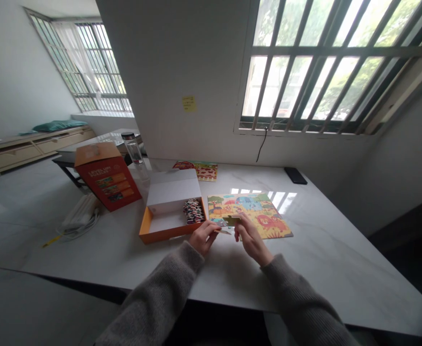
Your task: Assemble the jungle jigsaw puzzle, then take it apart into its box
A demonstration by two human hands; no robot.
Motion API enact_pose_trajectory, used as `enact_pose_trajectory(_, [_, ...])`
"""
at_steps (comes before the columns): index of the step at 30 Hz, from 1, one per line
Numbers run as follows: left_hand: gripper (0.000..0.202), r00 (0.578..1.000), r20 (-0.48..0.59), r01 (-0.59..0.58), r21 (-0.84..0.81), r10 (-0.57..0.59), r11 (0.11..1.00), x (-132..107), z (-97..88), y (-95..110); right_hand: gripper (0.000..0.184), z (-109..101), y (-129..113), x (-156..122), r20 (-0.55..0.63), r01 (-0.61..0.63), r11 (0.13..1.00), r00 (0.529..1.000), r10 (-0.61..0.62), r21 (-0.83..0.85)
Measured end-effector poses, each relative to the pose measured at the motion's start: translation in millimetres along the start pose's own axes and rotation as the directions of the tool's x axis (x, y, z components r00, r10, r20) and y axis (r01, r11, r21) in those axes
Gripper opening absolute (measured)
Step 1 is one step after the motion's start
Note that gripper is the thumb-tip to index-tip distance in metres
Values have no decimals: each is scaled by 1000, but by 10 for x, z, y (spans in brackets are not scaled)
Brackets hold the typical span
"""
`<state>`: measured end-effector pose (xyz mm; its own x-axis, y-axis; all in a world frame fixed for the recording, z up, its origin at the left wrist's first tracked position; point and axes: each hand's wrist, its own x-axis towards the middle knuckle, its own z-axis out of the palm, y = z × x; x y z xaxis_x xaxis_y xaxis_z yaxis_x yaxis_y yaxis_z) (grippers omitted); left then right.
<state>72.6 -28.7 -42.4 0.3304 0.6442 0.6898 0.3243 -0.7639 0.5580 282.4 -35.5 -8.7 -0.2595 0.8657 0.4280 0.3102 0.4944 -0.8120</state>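
Note:
My right hand (251,239) pinches a yellow-green jigsaw piece (231,220) just above the near edge of a colourful safari jigsaw puzzle (250,215). My left hand (203,238) is close beside it, its fingertips on a thin pale flat piece (224,232), whose exact kind I cannot tell. To the left of my left hand stands an open orange box tray (171,228), holding a stack of dark patterned puzzle pieces (193,211). Its white lid flap (173,190) stands up behind them.
The hands work over a white marble table (315,250). Behind stand a red puzzle box (107,176), a glass bottle (133,149) and a second picture puzzle (196,170). A black phone (295,176) lies at the back right, and a white cable bundle (79,217) lies left of the table.

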Motion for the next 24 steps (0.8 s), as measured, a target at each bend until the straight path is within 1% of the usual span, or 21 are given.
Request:
enact_pose_trajectory(3, [15,990,-39,130,-83,-133,988,-20,15,22,36,63,-138,-60,99,42,999,994,-43,11])
enact_pose_trajectory(5, [14,965,-86,232,-148,-246,961,-30,12,49,36,96,-191,-84,135,84,997,987,-83,-1])
enact_pose_trajectory(7, [18,941,-117,285,-222,-316,932,-29,6,74,35,123,-194,-93,146,141,990,980,-137,-19])
enact_pose_trajectory(9, [23,930,-136,295,-278,-342,914,-13,8,90,36,141,-151,-93,110,210,976,973,-203,-55])
enact_pose_trajectory(11, [31,908,-152,312,-374,-390,873,15,22,100,37,149,-88,-93,26,264,957,964,-263,-118])
enact_pose_trajectory(12, [36,888,-130,342,-458,-442,821,30,32,105,39,150,-60,-96,-16,282,946,957,-288,-159])
enact_pose_trajectory(13, [42,864,-65,383,-558,-499,736,43,43,110,40,150,-39,-101,-48,292,935,950,-307,-204])
enact_pose_trajectory(14, [49,840,35,428,-654,-541,624,53,54,115,42,152,-30,-108,-62,295,922,946,-319,-249])
enact_pose_trajectory(15, [55,819,138,467,-724,-556,508,58,64,118,43,154,-31,-116,-52,298,910,944,-326,-287])
enact_pose_trajectory(16, [59,806,223,494,-764,-549,415,59,72,117,44,157,-41,-124,-21,308,900,944,-330,-310])
enact_pose_trajectory(17, [62,802,272,506,-783,-532,363,54,77,111,45,157,-57,-131,19,322,893,943,-333,-313])
enact_pose_trajectory(18, [64,803,283,506,-790,-525,348,46,79,101,48,152,-72,-135,60,333,895,942,-330,-297])
enact_pose_trajectory(20, [66,801,250,498,-783,-544,373,27,72,73,55,105,-78,-133,131,327,918,944,-304,-225])
enact_pose_trajectory(21, [67,794,238,504,-773,-560,386,19,63,60,57,58,-58,-127,151,307,932,948,-280,-194])
enact_pose_trajectory(23, [66,772,241,531,-754,-589,388,10,40,45,57,-86,37,-105,159,247,948,963,-217,-200])
enact_pose_trajectory(24, [64,760,258,550,-745,-597,378,10,27,45,50,-177,107,-92,145,223,943,971,-192,-248])
